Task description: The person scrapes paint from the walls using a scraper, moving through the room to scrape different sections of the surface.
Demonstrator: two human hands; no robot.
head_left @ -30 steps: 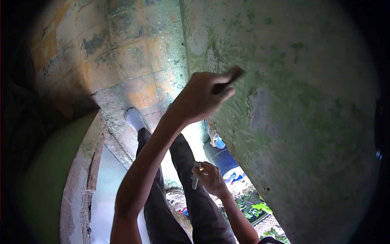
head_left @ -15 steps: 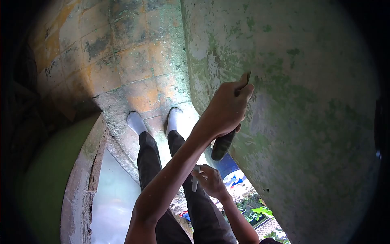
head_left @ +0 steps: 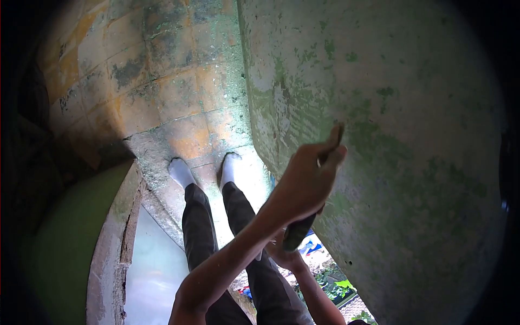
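Observation:
My left hand [head_left: 311, 184] is closed around a dark-handled tool [head_left: 298, 233], held in front of the stained wall [head_left: 411, 162]. The handle's rounded end sticks out below the fist, while the index finger and thumb lie toward the tool's thin upper end, close to the wall surface. Lower down, my right hand [head_left: 283, 252] is partly hidden behind my left forearm and the handle. A sliver of a small whitish object [head_left: 259, 255] shows at its fingers; the kind cannot be made out.
The wall carries patchy green paint. Worn tiles [head_left: 184, 130] cover the floor under my socked feet [head_left: 181, 172]. A rough wooden edge [head_left: 111, 244] beside a pale panel [head_left: 154, 271] stands at left. Green leaves [head_left: 346, 284] and scattered coloured items show through the gap below the wall.
My left hand has moved down along the wall with the dark-handled tool. It now covers more of my right hand and the whitish object. The view has shifted slightly.

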